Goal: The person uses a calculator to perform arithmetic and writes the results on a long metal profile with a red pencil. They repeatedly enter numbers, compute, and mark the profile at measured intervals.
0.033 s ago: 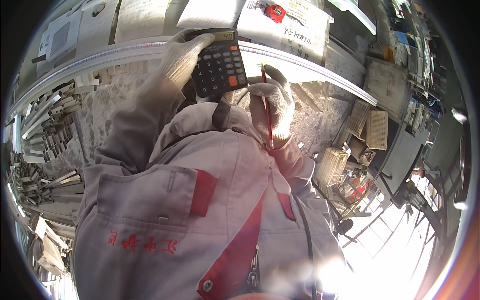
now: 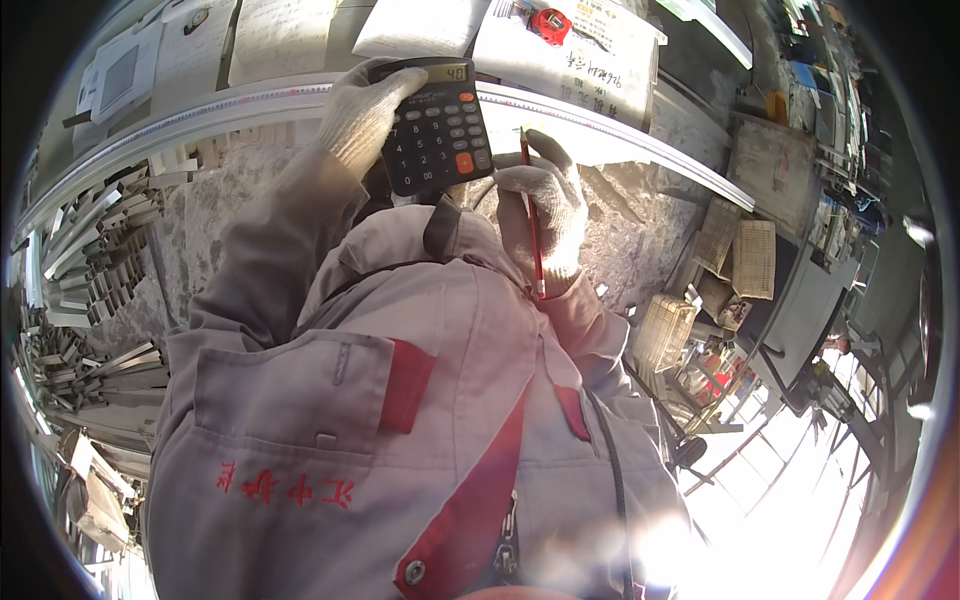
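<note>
A black desk calculator [image 2: 425, 145] with grey and orange keys is held up in front of me, its small display lit by daylight. My left hand [image 2: 368, 112], in a pale knitted glove, grips it by the left side, thumb lying over the top corner by the display. Just right of the calculator, my right hand [image 2: 548, 200], gloved too, holds a slim red pencil [image 2: 532, 220] between thumb and fingers. The pencil stands nearly upright in the picture, touching no paper.
Beyond the hands runs a long pale rail with a measuring tape strip [image 2: 620, 137]. Papers [image 2: 285, 45] and a red tape measure [image 2: 551, 26] lie behind it. Stacked metal profiles [image 2: 95, 250] fill the left; wicker-like crates [image 2: 664, 330] stand at the right.
</note>
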### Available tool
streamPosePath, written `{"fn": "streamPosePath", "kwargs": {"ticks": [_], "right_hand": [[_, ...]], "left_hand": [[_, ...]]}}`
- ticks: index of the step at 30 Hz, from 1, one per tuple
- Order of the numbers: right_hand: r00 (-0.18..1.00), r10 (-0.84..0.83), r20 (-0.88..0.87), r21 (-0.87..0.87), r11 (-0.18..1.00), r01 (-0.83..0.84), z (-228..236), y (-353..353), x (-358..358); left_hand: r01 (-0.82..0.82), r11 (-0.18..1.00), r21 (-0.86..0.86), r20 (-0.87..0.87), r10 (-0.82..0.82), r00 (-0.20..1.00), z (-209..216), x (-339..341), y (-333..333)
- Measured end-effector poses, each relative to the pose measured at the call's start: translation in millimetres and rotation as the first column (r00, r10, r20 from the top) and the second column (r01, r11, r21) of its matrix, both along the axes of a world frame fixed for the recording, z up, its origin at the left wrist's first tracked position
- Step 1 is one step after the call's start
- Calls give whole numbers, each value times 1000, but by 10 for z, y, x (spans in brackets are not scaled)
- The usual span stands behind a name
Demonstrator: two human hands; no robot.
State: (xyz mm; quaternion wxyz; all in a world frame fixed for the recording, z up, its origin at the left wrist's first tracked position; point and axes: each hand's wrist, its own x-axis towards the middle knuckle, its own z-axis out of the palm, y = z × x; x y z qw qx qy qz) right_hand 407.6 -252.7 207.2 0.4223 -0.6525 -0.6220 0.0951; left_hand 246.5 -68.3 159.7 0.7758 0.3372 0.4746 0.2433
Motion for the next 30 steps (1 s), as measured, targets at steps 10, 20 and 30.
{"fn": "streamPosePath", "kwargs": {"ticks": [10,20,30], "right_hand": [[956,-158,-249,-41,987,152,-207,-158,40],[871,-241,-428,-284,951,123,-391,-253,399],[751,-395,-528,-456,879,141,-1356,-4,848]], "left_hand": [[33,996,-79,-5,-34,999,-37,-57,-43],[226,970,-90,-171,-238,956,-283,-180,-54],[142,982,-128,-354,-179,918,-624,-112,-78]]}}
